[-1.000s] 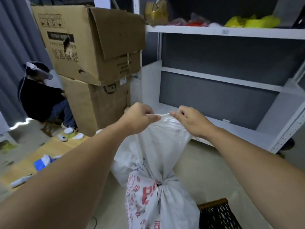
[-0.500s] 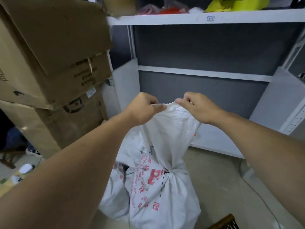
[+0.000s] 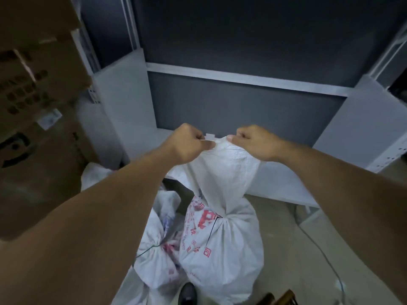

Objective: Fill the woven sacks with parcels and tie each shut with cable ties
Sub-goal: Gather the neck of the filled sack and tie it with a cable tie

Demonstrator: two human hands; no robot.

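A full white woven sack (image 3: 222,249) with red print stands on the floor in front of me, its neck cinched by a black cable tie (image 3: 214,223). My left hand (image 3: 189,144) and my right hand (image 3: 253,142) both grip the loose top edge of this sack and hold it up. To its left lies a second white sack (image 3: 156,258), tied with a dark cable tie (image 3: 152,247). More white sack cloth (image 3: 94,172) shows behind my left forearm.
Stacked cardboard boxes (image 3: 33,95) fill the left side. A white metal shelf unit (image 3: 242,78) with dark back panels stands straight ahead. A white cable (image 3: 326,258) runs over the floor at right. A wooden piece (image 3: 279,298) and a dark shoe (image 3: 187,293) show at the bottom.
The view has swung right and down, so the person by the boxes and the upper shelf left the frame. Both hands keep their grip on the sack top; a second tied sack came into view.
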